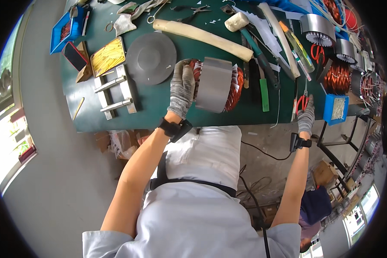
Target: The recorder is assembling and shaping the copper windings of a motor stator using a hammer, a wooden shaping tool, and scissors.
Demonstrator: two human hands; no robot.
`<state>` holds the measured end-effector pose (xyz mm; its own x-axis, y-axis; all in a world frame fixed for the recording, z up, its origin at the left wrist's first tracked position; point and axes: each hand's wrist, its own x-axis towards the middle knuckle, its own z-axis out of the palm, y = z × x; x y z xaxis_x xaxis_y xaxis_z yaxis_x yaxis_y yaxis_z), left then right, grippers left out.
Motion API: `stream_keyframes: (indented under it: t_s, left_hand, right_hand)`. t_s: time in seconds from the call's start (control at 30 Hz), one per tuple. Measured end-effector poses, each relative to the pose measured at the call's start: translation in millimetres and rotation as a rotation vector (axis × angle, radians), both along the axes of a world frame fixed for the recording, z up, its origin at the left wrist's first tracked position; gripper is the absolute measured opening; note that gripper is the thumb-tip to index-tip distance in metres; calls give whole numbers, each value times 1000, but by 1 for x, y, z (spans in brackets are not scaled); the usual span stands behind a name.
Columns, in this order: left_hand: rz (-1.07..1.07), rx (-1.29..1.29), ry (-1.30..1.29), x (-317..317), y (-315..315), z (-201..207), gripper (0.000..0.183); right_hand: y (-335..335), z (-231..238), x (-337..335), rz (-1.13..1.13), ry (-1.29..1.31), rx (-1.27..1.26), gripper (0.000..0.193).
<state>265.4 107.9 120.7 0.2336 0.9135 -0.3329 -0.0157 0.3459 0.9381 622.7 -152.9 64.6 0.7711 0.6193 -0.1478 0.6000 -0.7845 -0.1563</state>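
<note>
On the green table, in front of me, lies a motor stator (pixel 215 84) on its side, a grey steel cylinder with red-brown copper windings bulging from both ends. My left hand (pixel 182 88), in a grey knit glove, grips its left winding end, fingers bent over the coil. To the right, at the front edge, my gloved right hand (pixel 306 118) is closed on red-handled scissors (pixel 303 102), their blades pointing away from me. Part of the handles is hidden by the fingers. A green-handled tool (pixel 264 94) lies between the stator and the scissors.
Left of the stator are a grey round disc (pixel 151 59), a metal frame (pixel 115 92) and a tray of yellow strips (pixel 108 56). A pale roller (pixel 204 39) and a mallet (pixel 237 21) lie behind. More stators (pixel 317 30) and a blue box (pixel 335 109) stand right.
</note>
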Motion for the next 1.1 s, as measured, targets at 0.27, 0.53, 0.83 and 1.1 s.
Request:
stream_keyframes:
  t_s: [0.27,0.53,0.83,1.1]
  left_hand:
    - [-11,-2,61,-4,-3,6,28]
    - [-24,116,105,1,-2,8,27]
    - [-10,51,87,1,2,3,30]
    - [-689,1182,735,11,-31,45,47]
  right_hand:
    - [49,105,-147,-342,1551,902,40]
    - [78,97,-210,-54,1832,578,41]
    - [96,104,-197,-44,1783,401,36]
    - [80,100,-204,-362,2155,671,54]
